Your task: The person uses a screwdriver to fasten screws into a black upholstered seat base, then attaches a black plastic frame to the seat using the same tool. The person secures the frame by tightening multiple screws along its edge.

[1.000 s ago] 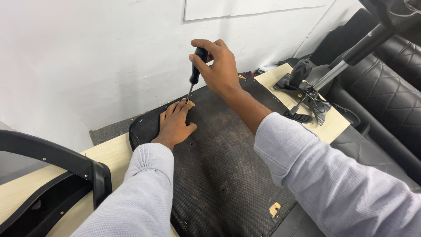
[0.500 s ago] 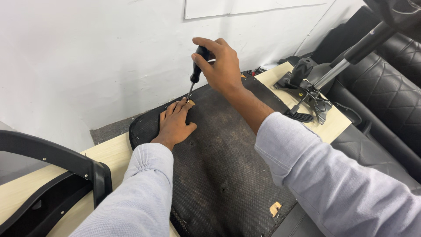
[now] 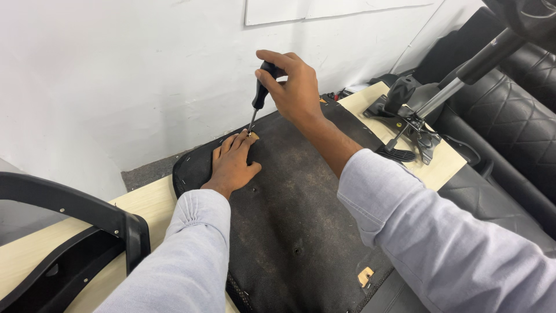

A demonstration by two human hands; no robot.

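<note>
"What was the person working on when you looked?"

"A screwdriver (image 3: 259, 98). It stood almost straight up, with its thin metal tip down on a small tan spot (image 3: 253, 135) near the far edge of a black seat board (image 3: 301, 226). I think it stood upright so the push went right down into that spot."

"Who held it?"

"The right hand (image 3: 295, 87). Its fingers were wrapped tight around the black handle from the top, so it could press and twist at once."

"And the other hand?"

"The left hand (image 3: 231, 165) lay flat on the board with its fingers together and stretched out. The fingertips (image 3: 240, 141) were just beside the tip. It held nothing. I guess it pressed the board down so it would not slide, and it kept the tip from slipping off."

"Where was the board?"

"It lay upside down on a pale wooden table (image 3: 145, 203), close to a white wall (image 3: 116, 75). The rough dark cloth faced up, and I could see little holes in it, and staples along the rim."

"Anything else around?"

"Yes. A metal chair mechanism (image 3: 414, 119) with a black pole sat on the far right end of the table, well apart from the hands. A black curved armrest (image 3: 75, 214) was at the left. Black quilted cushions (image 3: 521, 98) were stacked on the right."
</note>
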